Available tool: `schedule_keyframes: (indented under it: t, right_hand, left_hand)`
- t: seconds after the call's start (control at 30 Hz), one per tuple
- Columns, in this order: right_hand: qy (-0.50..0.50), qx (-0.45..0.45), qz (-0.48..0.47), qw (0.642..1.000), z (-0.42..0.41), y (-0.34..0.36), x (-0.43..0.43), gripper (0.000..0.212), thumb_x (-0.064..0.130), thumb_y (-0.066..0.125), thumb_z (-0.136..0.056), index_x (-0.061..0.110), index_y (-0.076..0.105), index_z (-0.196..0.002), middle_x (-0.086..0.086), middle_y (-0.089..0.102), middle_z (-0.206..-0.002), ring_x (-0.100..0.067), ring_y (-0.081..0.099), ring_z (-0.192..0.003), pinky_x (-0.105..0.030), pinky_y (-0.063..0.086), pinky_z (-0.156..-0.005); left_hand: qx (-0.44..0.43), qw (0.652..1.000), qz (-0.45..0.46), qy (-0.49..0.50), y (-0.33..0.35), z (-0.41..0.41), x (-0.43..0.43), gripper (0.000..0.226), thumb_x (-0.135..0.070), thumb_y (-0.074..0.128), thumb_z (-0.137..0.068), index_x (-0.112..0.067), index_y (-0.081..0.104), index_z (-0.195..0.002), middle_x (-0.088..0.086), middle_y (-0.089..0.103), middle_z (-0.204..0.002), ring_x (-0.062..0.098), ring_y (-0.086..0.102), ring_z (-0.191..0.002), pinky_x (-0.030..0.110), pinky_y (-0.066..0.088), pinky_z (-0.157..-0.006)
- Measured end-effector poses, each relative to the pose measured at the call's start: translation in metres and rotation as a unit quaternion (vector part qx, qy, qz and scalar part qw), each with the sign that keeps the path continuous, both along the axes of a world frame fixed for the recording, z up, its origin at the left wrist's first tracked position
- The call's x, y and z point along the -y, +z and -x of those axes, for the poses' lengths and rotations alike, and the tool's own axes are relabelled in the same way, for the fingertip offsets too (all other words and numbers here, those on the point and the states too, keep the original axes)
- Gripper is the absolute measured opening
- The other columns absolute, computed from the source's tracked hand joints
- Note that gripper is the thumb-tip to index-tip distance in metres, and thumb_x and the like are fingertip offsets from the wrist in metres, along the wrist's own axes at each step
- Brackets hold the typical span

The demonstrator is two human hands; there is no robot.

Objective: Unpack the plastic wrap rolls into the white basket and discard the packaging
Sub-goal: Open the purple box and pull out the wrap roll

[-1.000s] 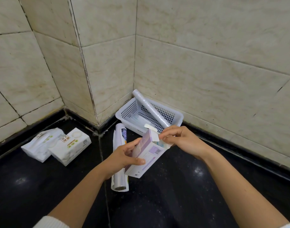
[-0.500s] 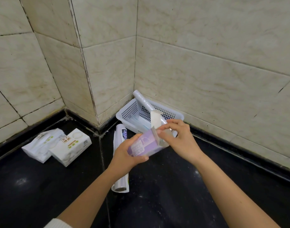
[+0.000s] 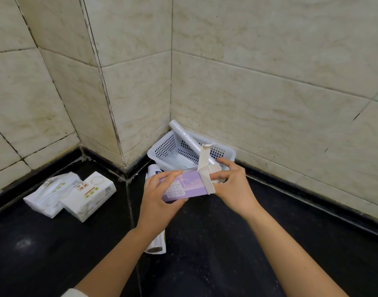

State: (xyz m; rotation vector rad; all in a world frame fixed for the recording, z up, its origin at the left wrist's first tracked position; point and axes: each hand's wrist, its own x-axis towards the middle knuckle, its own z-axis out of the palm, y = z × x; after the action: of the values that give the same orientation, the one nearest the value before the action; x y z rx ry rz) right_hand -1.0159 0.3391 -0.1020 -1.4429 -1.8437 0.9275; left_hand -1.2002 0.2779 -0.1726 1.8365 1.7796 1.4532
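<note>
My left hand (image 3: 157,199) grips a purple cardboard box (image 3: 185,186), held level above the black counter. Its end flap (image 3: 204,156) stands open at the right end. My right hand (image 3: 233,185) is at that open end, fingers closed on a pale roll (image 3: 217,180) that sticks out of the box. Behind them the white basket (image 3: 162,146) sits in the wall corner with one clear wrap roll (image 3: 186,138) leaning across it. Another roll in printed packaging (image 3: 156,246) lies on the counter, mostly hidden under my left hand.
Two white tissue packs (image 3: 72,194) lie at the left on the black counter (image 3: 226,243). Beige tiled walls close in the back and the left. A flat pale packet (image 3: 179,158) lies in the bottom of the basket.
The box has been turned from tilted to level and its end flap lifted open. My right hand went from pulling the flap to gripping the roll at the open end.
</note>
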Motion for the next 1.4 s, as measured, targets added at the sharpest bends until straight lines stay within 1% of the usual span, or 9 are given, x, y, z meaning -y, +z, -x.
schedule_keyframes:
  t: [0.13,0.3,0.4,0.53,0.7,0.83,1.07,1.27,1.4]
  right_hand:
    - [0.047,-0.015,0.018,0.999,0.005,-0.01,0.001,0.015,0.019,0.083,-0.073,0.018,0.081,-0.088,-0.004,0.055,-0.132,-0.03,0.043,-0.128,-0.053,0.037,-0.106]
    - [-0.019,-0.141,0.047,0.989,-0.011,0.0,-0.009,0.01,0.008,0.083,-0.069,0.002,0.075,-0.066,-0.004,0.063,-0.121,-0.005,0.06,-0.107,-0.02,0.047,-0.092]
    - [0.006,-0.134,0.094,0.987,-0.032,0.007,-0.015,0.02,0.011,0.084,-0.069,0.005,0.075,-0.085,-0.001,0.074,-0.101,-0.009,0.069,-0.09,-0.035,0.054,-0.088]
    - [0.066,-0.057,0.1,0.991,-0.039,0.012,-0.021,0.059,0.02,0.087,-0.065,0.019,0.058,-0.117,-0.003,0.069,-0.104,-0.02,0.068,-0.093,-0.031,0.056,-0.081]
    - [0.096,0.009,0.062,0.993,-0.032,0.006,-0.025,0.015,0.019,0.081,-0.072,0.011,0.075,-0.082,-0.005,0.074,-0.067,-0.01,0.066,-0.06,-0.027,0.053,-0.061]
    - [0.082,-0.103,0.11,0.985,-0.058,0.005,-0.035,0.016,0.015,0.082,-0.071,0.007,0.077,-0.083,-0.017,0.074,-0.069,-0.019,0.071,-0.061,-0.021,0.054,-0.055]
    - [-0.053,-0.3,0.208,0.929,-0.114,-0.011,-0.045,0.049,0.03,0.094,-0.042,0.005,0.079,-0.081,-0.011,0.075,-0.077,-0.021,0.072,-0.065,-0.021,0.054,-0.054]
    - [-0.154,-0.34,0.244,0.895,-0.131,-0.042,-0.04,0.058,0.017,0.086,-0.057,-0.007,0.065,-0.106,-0.01,0.074,-0.069,-0.02,0.072,-0.063,-0.021,0.053,-0.05]
    - [-0.183,-0.342,0.263,0.883,-0.132,-0.059,-0.041,0.052,0.013,0.084,-0.066,-0.006,0.063,-0.11,-0.012,0.075,-0.072,-0.021,0.073,-0.065,-0.02,0.053,-0.05]
  left_hand:
    - [-0.03,0.999,-0.017,-0.011,0.002,-0.001,-0.002,0.076,-0.027,0.082,-0.069,-0.05,0.043,-0.13,-0.013,0.048,-0.121,0.0,0.038,-0.117,0.001,0.024,-0.098]
    - [-0.038,0.999,0.002,0.013,-0.002,0.02,-0.005,0.069,-0.026,0.084,-0.069,-0.033,0.054,-0.13,-0.009,0.051,-0.124,0.01,0.041,-0.117,0.001,0.025,-0.098]
    - [-0.062,0.998,0.011,0.018,-0.001,0.033,-0.005,0.067,-0.027,0.083,-0.07,-0.035,0.054,-0.13,-0.008,0.053,-0.124,0.009,0.04,-0.117,0.001,0.021,-0.098]
    - [-0.102,0.995,0.007,0.003,0.003,0.035,-0.009,0.069,-0.026,0.083,-0.071,-0.037,0.052,-0.131,-0.007,0.053,-0.127,0.012,0.04,-0.119,0.017,0.028,-0.102]
    - [-0.121,0.993,0.002,-0.006,0.009,0.031,-0.016,0.068,-0.025,0.083,-0.071,-0.036,0.054,-0.131,-0.007,0.053,-0.127,0.012,0.04,-0.12,0.016,0.025,-0.101]
    - [-0.073,0.997,0.023,0.009,0.005,0.039,-0.016,0.067,-0.023,0.083,-0.07,-0.033,0.054,-0.13,-0.007,0.053,-0.123,0.012,0.041,-0.118,0.002,0.022,-0.098]
    - [-0.035,0.991,0.13,-0.009,-0.021,0.026,-0.017,0.076,-0.026,0.081,-0.068,-0.043,0.047,-0.134,-0.013,0.051,-0.12,0.01,0.04,-0.115,0.03,0.035,-0.097]
    - [-0.193,0.923,0.287,-0.167,-0.053,-0.051,-0.019,0.081,-0.044,0.06,-0.066,-0.051,0.027,-0.14,-0.012,0.047,-0.128,0.015,0.039,-0.118,0.042,0.042,-0.099]
    - [-0.207,0.881,0.37,-0.211,-0.071,-0.093,-0.021,0.084,-0.045,0.06,-0.07,-0.047,0.021,-0.144,-0.002,0.047,-0.128,0.024,0.041,-0.118,0.049,0.043,-0.094]
